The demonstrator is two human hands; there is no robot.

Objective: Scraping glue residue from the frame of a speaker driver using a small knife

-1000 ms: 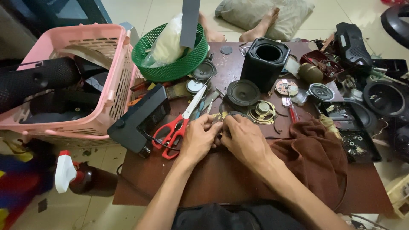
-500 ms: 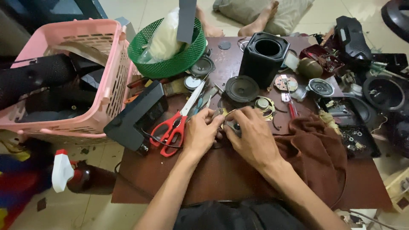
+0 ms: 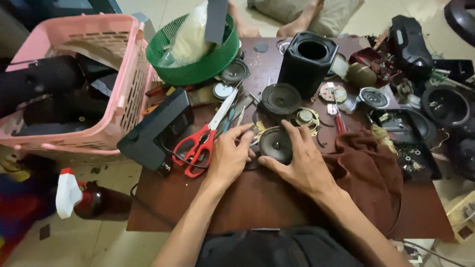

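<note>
Cluttered brown low table (image 3: 277, 207). Small speaker driver (image 3: 275, 144) lain just right of red-handled scissors (image 3: 204, 141), gripped between left hand (image 3: 228, 157), fingers curled at its edge, and right hand (image 3: 303, 163), spread half-open. Dismantling step judged; steady prying needed.

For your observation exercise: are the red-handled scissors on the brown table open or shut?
Shut. The red-handled scissors lie flat on the brown table; their pale blades run together as one strip, and the handle loops touch.
</note>
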